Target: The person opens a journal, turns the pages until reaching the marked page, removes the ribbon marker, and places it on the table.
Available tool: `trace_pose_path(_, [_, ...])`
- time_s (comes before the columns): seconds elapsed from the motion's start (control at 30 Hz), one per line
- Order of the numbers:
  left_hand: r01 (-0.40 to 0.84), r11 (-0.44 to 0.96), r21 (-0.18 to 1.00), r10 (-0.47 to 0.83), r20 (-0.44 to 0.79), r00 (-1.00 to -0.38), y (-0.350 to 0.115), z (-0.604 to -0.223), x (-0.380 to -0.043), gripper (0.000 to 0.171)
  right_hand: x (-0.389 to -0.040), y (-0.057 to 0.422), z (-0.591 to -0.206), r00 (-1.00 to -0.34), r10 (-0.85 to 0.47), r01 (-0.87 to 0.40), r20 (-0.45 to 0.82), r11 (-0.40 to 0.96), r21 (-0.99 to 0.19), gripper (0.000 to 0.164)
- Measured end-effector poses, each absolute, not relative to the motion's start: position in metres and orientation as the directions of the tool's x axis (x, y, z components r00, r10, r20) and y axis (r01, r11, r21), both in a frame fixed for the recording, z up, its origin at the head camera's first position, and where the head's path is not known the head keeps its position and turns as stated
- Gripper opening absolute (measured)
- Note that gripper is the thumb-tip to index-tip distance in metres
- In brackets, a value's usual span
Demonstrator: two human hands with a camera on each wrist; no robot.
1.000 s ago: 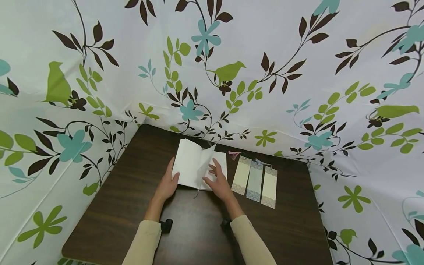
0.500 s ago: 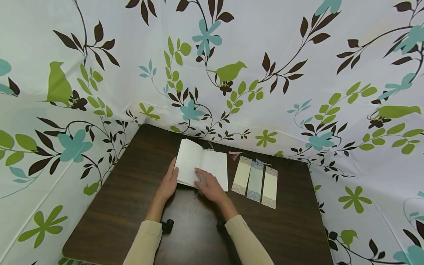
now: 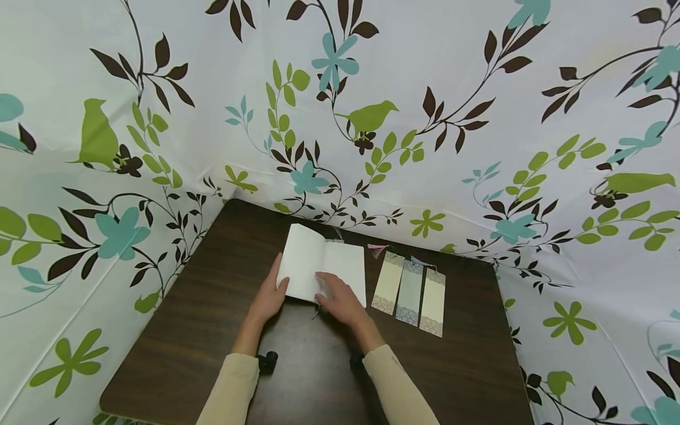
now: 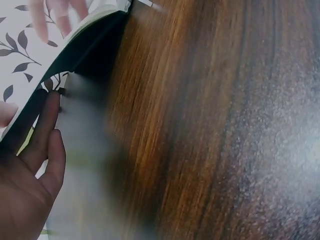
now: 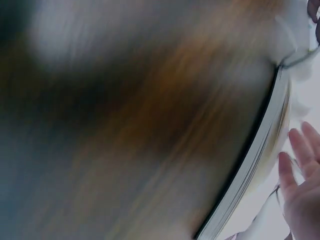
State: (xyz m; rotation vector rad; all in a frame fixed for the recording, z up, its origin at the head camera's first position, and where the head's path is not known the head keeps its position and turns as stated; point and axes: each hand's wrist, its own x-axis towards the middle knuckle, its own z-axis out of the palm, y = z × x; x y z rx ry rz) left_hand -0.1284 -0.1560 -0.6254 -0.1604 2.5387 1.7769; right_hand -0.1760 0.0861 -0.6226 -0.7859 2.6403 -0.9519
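An open notebook (image 3: 345,260) with blank white pages lies on the dark wooden table, its left half raised a little. My left hand (image 3: 270,298) grips the left edge, thumb on the page side; in the left wrist view its fingers (image 4: 50,112) reach beneath the dark cover (image 4: 85,52). My right hand (image 3: 342,301) is over the lower part of the notebook near the spine, fingers loosely extended and holding nothing. In the right wrist view that hand (image 5: 305,187) is beside the page edges (image 5: 245,170); whether it touches paper I cannot tell.
Right of the notebook lie three patterned bookmarks: a cream one (image 3: 388,283), a pale blue-green one (image 3: 409,292) and another cream one (image 3: 432,301), with tassels at the top. A leaf-and-bird printed cloth (image 3: 340,147) surrounds the brown table (image 3: 467,366).
A page that stood up in the middle has come down onto the left side. My right hand has moved left from the right page toward the spine. The left hand has stayed at the edge.
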Motion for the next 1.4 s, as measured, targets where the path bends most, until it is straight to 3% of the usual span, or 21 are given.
trace_pose_path(0.17, [-0.102,0.316,0.943,-0.053,-0.090,-0.995,-0.156,-0.627,-0.129,0.073,-0.182,0.103,-0.623,-0.828,-0.555,-0.446,-0.085,0.742,-0.500,0.065])
trace_pose_path(0.33, [-0.085,0.312,0.946,-0.053,-0.072,-0.996,-0.157,-0.628,-0.131,0.073,-0.185,0.121,-0.619,-0.821,-0.553,-0.439,-0.145,0.772,-0.460,0.067])
trace_pose_path(0.7, [-0.082,0.305,0.949,-0.068,-0.064,-0.996,-0.156,-0.629,-0.130,0.071,-0.192,0.140,-0.611,-0.798,-0.572,-0.436,-0.190,0.765,-0.474,0.070])
trace_pose_path(0.97, [-0.092,0.313,0.945,-0.053,-0.080,-0.995,-0.156,-0.630,-0.130,0.072,-0.196,0.144,-0.611,-0.802,-0.566,-0.425,-0.191,0.765,-0.484,0.058])
trace_pose_path(1.4, [-0.095,0.312,0.945,-0.044,-0.086,-0.995,-0.157,-0.630,-0.132,0.072,-0.196,0.148,-0.613,-0.798,-0.573,-0.421,-0.186,0.752,-0.507,0.054])
